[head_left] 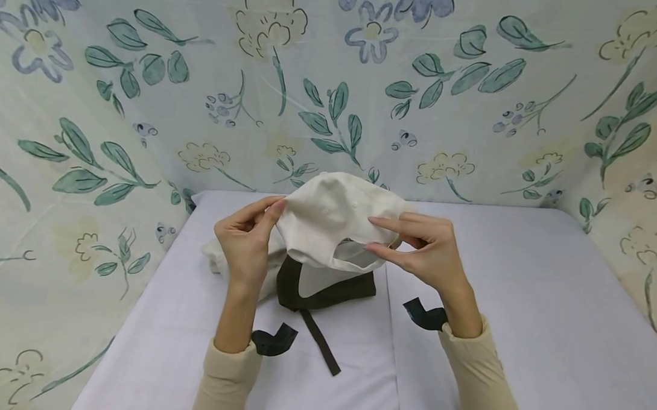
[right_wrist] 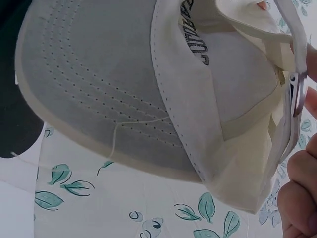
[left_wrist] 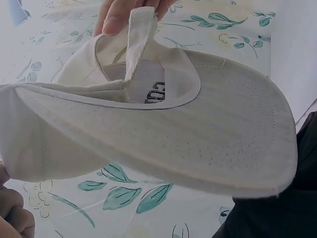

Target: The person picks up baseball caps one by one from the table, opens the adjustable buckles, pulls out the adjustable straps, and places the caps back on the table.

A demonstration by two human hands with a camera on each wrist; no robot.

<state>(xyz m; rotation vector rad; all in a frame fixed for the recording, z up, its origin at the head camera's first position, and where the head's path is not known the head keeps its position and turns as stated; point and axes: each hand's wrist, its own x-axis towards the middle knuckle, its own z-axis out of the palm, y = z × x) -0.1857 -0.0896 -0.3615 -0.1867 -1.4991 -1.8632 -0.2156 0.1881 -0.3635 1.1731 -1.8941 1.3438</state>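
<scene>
Both hands hold up a white baseball cap [head_left: 328, 214], back opening facing me, over the bed-like white surface. My left hand [head_left: 246, 238] pinches the cap's left side between thumb and fingers. At the opening, my right hand [head_left: 422, 241] pinches the strap side; in the right wrist view its fingers are by a metal buckle [right_wrist: 296, 94]. The stitched brim [left_wrist: 223, 134] and dark lettering [left_wrist: 155, 92] inside the crown show in the left wrist view. A loose thread [right_wrist: 116, 136] hangs across the brim's underside in the right wrist view.
Below the cap lies a dark brown fabric item [head_left: 353, 289] with a narrow strap [head_left: 320, 343] trailing toward me. A beige cloth item [head_left: 268, 281] lies beside it, partly hidden by the left hand. A floral curtain [head_left: 352, 151] hangs behind and along the sides of the white-sheeted surface [head_left: 520, 308].
</scene>
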